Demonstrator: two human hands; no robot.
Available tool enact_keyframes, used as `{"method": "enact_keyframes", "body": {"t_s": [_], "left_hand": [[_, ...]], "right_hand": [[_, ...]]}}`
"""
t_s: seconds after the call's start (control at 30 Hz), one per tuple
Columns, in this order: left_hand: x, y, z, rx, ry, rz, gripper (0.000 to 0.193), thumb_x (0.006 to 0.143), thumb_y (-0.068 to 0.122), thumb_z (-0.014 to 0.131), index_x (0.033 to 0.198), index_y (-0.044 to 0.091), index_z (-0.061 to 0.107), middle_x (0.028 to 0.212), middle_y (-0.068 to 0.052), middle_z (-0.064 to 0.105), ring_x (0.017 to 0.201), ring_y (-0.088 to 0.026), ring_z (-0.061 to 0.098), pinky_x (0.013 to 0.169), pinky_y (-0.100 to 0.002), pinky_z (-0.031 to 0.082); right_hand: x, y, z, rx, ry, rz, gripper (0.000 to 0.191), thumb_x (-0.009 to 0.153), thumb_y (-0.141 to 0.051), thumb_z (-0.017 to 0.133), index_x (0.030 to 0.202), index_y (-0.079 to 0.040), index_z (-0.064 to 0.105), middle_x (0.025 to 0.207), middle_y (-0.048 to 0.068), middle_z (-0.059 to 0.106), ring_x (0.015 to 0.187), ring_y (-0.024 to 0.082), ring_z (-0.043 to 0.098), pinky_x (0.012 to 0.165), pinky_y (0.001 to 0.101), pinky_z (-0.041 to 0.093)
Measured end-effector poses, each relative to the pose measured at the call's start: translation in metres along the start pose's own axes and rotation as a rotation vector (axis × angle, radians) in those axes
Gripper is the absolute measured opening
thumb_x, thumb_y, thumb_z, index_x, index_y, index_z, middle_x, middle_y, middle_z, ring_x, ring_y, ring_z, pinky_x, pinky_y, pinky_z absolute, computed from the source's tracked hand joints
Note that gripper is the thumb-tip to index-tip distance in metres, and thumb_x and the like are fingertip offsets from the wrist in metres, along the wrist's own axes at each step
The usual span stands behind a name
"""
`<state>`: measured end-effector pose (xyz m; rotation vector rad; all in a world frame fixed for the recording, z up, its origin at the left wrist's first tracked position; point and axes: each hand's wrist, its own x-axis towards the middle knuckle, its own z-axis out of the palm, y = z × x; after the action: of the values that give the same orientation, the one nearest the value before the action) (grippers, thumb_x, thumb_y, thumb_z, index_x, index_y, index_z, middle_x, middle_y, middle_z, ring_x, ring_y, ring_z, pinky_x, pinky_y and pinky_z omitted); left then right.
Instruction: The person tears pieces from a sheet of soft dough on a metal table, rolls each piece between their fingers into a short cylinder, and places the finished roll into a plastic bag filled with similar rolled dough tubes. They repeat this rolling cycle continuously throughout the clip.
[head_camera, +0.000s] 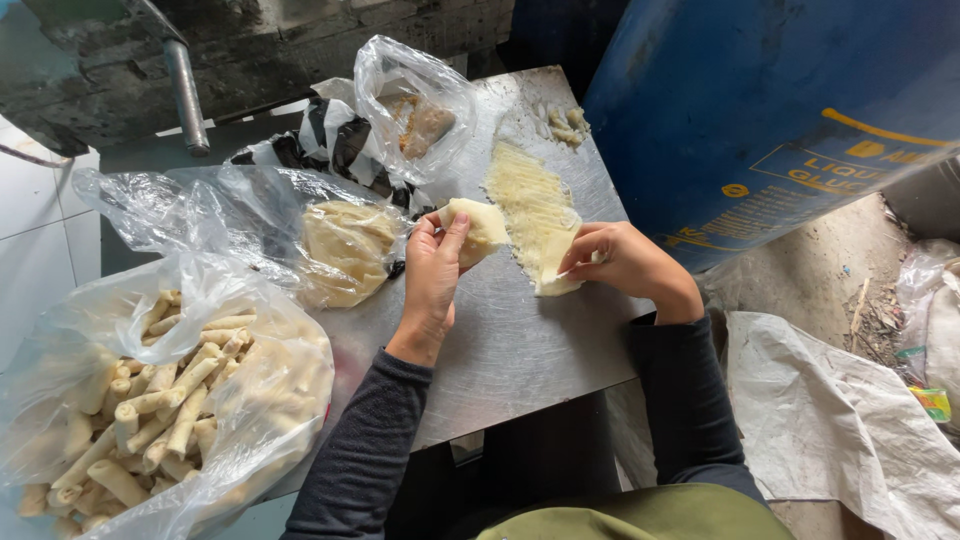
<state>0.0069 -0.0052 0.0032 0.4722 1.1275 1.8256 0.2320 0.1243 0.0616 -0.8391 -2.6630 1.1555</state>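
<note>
My left hand pinches a thin pale pastry wrapper and lifts it off the metal table. My right hand presses its fingertips on the near end of a row of overlapping wrappers laid out on the table. Both arms wear dark sleeves.
A clear bag of rolled pastry sticks sits at the left. Another bag holds a stack of wrappers, and a further one has brown filling. A blue drum stands at the right, grey sacking on the floor.
</note>
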Motion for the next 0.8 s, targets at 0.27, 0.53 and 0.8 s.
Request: {"method": "enact_keyframes", "body": {"t_s": [0.27,0.53,0.8], "left_hand": [[-0.002,-0.001,0.0,0.054,-0.007,0.007,0.029,0.1,0.026,0.065,0.118,0.004,0.058,0.11,-0.005,0.071,0.098,-0.009,0.069,0.086,-0.029,0.06],[-0.004,-0.004,0.002,0.084,-0.051,-0.007,0.029,0.1,0.026,0.065,0.118,0.004,0.059,0.108,-0.005,0.071,0.097,-0.01,0.069,0.085,-0.03,0.059],[-0.004,-0.025,0.007,0.12,-0.387,0.031,0.046,0.092,0.002,0.067,0.136,0.0,0.052,0.119,-0.011,0.071,0.109,-0.015,0.07,0.096,-0.031,0.056]], "right_hand": [[0.001,-0.015,0.0,-0.035,-0.1,0.052,0.012,0.076,-0.016,0.085,0.087,-0.01,0.082,0.088,0.0,0.074,0.077,0.014,0.07,0.07,0.0297,0.056],[0.001,-0.015,0.001,-0.026,-0.117,0.021,0.015,0.075,-0.019,0.085,0.087,-0.011,0.082,0.087,-0.001,0.074,0.076,0.011,0.069,0.069,0.0286,0.055],[0.009,-0.009,0.026,0.35,0.229,-0.307,0.051,0.08,-0.021,0.088,0.118,-0.003,0.059,0.105,0.002,0.064,0.093,0.009,0.06,0.082,0.0272,0.052]]}}
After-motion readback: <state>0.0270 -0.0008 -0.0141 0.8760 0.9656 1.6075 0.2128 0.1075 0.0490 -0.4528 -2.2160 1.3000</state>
